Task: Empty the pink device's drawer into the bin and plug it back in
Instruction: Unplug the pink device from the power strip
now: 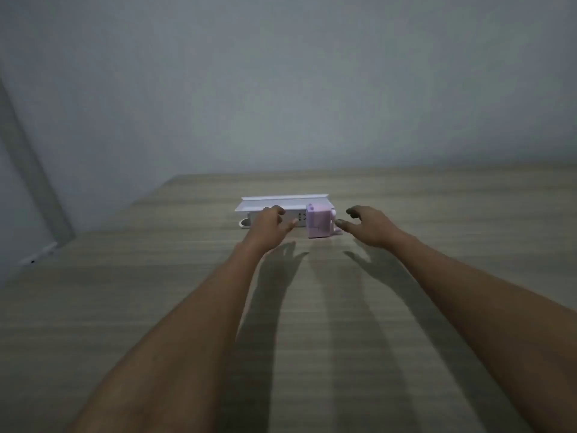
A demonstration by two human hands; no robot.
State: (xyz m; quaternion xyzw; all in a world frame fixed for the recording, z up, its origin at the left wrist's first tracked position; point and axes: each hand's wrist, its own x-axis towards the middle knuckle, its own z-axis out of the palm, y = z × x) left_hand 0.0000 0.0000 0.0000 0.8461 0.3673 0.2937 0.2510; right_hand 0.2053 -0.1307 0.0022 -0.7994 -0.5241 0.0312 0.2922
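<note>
A small pink device (319, 224) stands on the wooden table (156, 307), against the right end of a white power strip (299, 218) with a raised white lid or shelf behind it. My left hand (269, 226) hovers over the strip just left of the device, fingers spread, holding nothing. My right hand (368, 225) is a short way to the right of the device, fingers apart and curved toward it, not touching it. No bin is in view.
A plain grey wall (281, 89) rises behind the table's far edge. The table's left edge runs diagonally at the left, with a grey vertical strip (34, 170) beyond it. Both forearms stretch across the table's middle.
</note>
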